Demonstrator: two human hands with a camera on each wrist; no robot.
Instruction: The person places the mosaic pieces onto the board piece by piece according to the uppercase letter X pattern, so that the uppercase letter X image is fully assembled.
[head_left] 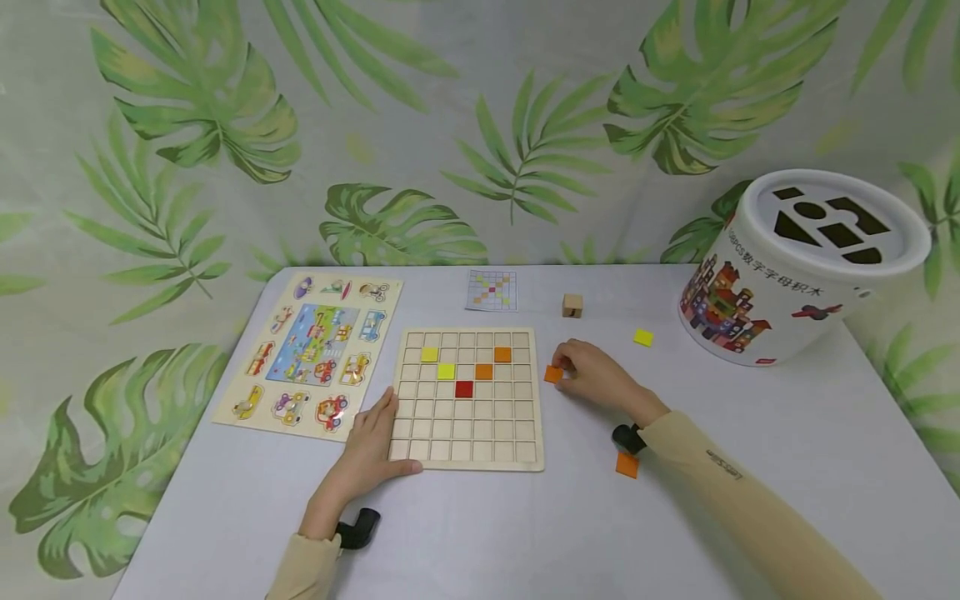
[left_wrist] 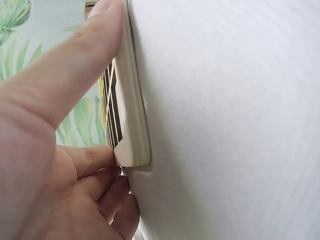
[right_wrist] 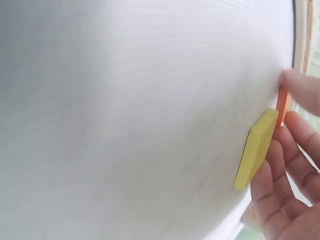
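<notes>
Picking up seems the step: the right hand (head_left: 595,375), fingers curled, pinches, as far as the cropped wrist view shows, an orange tile (head_left: 553,374) right of the grid board (head_left: 462,429). The spread left hand (head_left: 369,448) touches its near-left corner; next calls for a level lift.

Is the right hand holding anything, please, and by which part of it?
Yes: the right hand pinches an orange tile, apparently by its edges, beside the grid board.
</notes>
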